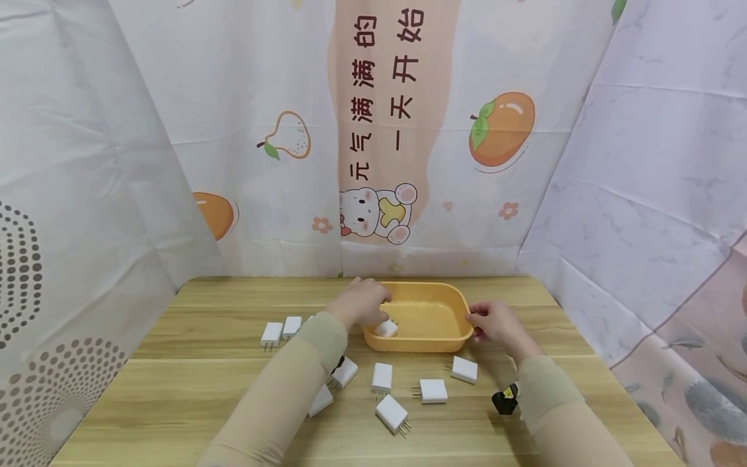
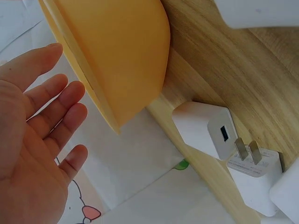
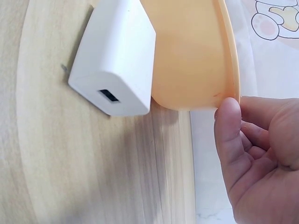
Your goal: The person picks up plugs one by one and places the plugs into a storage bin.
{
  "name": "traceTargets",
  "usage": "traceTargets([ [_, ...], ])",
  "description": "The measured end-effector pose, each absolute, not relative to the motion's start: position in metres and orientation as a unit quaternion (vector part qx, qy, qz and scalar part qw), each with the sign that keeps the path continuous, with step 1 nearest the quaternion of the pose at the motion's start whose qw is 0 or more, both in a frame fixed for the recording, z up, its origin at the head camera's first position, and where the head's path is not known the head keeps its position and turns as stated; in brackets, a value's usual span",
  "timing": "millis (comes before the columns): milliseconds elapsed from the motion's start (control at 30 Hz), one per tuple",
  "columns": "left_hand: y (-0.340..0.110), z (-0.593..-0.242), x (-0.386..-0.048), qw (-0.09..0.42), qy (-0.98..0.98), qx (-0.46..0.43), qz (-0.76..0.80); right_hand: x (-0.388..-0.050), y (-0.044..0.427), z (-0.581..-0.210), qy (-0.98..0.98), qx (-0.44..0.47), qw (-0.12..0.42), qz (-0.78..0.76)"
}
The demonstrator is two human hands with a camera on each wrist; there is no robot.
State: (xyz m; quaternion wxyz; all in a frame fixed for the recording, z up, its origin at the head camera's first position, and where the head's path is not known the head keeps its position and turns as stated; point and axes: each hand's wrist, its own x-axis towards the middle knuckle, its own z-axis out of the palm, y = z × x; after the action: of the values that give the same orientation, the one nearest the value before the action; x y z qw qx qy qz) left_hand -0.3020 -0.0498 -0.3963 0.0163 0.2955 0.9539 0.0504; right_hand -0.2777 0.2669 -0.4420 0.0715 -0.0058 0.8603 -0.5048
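Note:
A yellow plastic basket [image 1: 426, 346] stands near the table's back edge, with one white charger [image 1: 386, 329] at its left end. Over that left end is my left hand [image 1: 364, 303]; its fingers are loosely bent and hold nothing in the left wrist view [image 2: 42, 116]. My right hand [image 1: 496, 322] pinches the basket's right rim between thumb and fingers, seen closely in the right wrist view [image 3: 261, 154]. Several white chargers lie in front of the basket, among them one [image 1: 382, 377] near its front wall and one [image 1: 464, 370] near my right hand.
More white chargers [image 1: 271, 334] lie on the wooden table [image 1: 192, 389] to the left, some partly hidden by my left sleeve. A black object with a yellow mark [image 1: 505, 399] is beside my right sleeve. Printed curtains [image 1: 280, 194] hang behind the table.

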Motion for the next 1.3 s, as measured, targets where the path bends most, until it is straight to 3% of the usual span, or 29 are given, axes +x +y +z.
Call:
traceTargets([
  [1300, -0.086, -0.370, -0.285, -0.020, 0.949, 0.309, 0.064, -0.277, 0.267, -0.442, 0.861, -0.004, 0.074, -0.503],
])
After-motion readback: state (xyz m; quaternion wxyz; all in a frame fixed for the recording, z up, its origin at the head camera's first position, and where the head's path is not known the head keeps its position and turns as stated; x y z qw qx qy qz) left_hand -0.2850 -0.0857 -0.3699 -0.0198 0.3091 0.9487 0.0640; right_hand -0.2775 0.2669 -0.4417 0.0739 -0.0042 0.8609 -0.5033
